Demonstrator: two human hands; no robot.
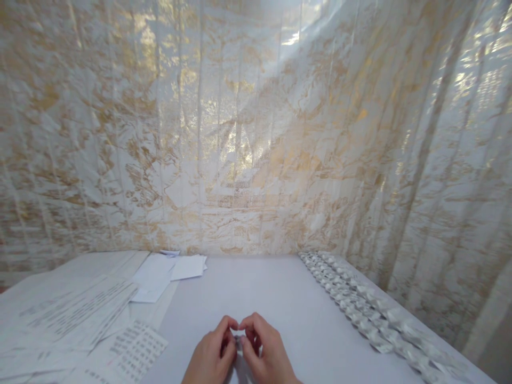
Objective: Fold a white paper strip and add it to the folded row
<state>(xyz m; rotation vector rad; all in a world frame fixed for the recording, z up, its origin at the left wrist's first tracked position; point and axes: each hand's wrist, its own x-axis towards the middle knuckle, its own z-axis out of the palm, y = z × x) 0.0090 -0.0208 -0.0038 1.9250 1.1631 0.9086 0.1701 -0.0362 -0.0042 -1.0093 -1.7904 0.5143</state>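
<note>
head view, reading left to right: printed paper sheets [76, 314] lie fanned over the left part of the white table [280, 298], with a few small blank slips [168, 269] behind them near the curtain [256, 133]. at bottom centre i see my left hand [211, 356] and my right hand [264, 352] drawn together, fingertips meeting. between them sits a small silvery piece [239, 341], mostly hidden; i judge it to be a foil blister like the ones on the right, but it is too covered to be sure. both hands look pinched on it, thumbs and forefingers curled in, though i cannot tell how firm the grip is. further right, two long rows of foil blister strips [372, 314] run along the table edge, away toward the curtain, well apart from my hands.

to handle this well, i judge the piece wants a light pinch at opposite edges, kept low over the bare table so nothing rolls off if it slips, with wrists steady and elbows clear of the papers and strip rows.
</note>
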